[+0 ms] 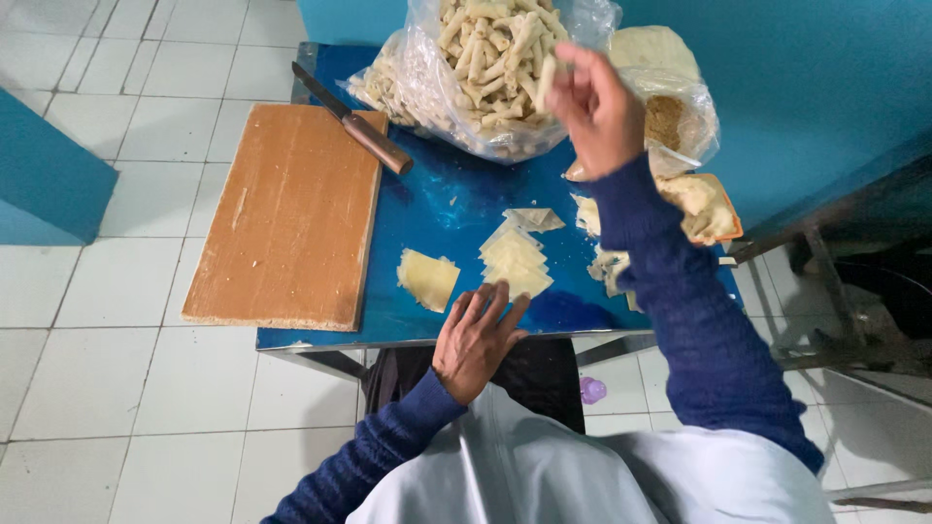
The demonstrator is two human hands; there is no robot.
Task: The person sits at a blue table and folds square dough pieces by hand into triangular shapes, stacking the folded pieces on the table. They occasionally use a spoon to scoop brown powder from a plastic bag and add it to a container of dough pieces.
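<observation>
The room is floored in white tiles (126,388), with turquoise walls (815,87) behind. In it stands a small blue bench (447,199), its glossy top dusted with crumbs, likely a little slick. A large wooden cutting board (291,218) lies on the bench's left part, and a knife (351,118) with a brown handle rests across the board's far corner.

At the far edge sits a clear plastic bag (427,92), open and heaped with pale rolled pastry sticks (485,58); these look light and soft, easily squashed, best pinched gently at mid-length. The right hand (594,109) is raised over the bag's mouth, fingers closed on one rolled stick (547,80).

Nearer lies a stack of thin pale wrappers (516,260), with a loose sheet (427,279) just beside it. They appear limp, tearable and prone to clinging together, so a single sheet would probably lift best by a corner. The left hand (476,340) rests at the near edge of the bench, fingers spread and relaxed, fingertips touching the stack, gripping nothing. A tray of filling (707,206) sits to the right.
</observation>
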